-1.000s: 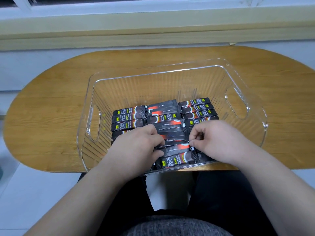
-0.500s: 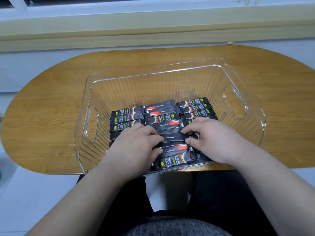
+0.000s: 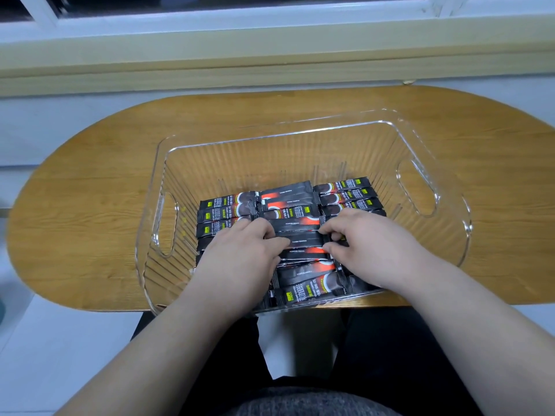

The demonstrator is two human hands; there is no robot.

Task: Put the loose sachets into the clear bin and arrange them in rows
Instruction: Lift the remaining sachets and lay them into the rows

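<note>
A clear ribbed bin (image 3: 300, 136) with cut-out handles stands on an oval wooden table (image 3: 90, 187). Several black sachets (image 3: 288, 202) with red and white print lie flat on its floor in three side-by-side columns. My left hand (image 3: 243, 259) rests on the left and middle columns, its fingertips on the left end of a dark sachet (image 3: 303, 238) in the middle column. My right hand (image 3: 369, 244) covers the right column and pinches that same sachet's right end. Sachets under both hands are hidden.
The bin's near wall overhangs the table's front edge above my lap. A window sill and pale wall run behind the table. Bare wood shows on either side of the bin. White floor lies to the left below.
Both hands slid a little farther into the bin along the middle column. The right hand's fingers closed in on the end of a sachet higher up the column.
</note>
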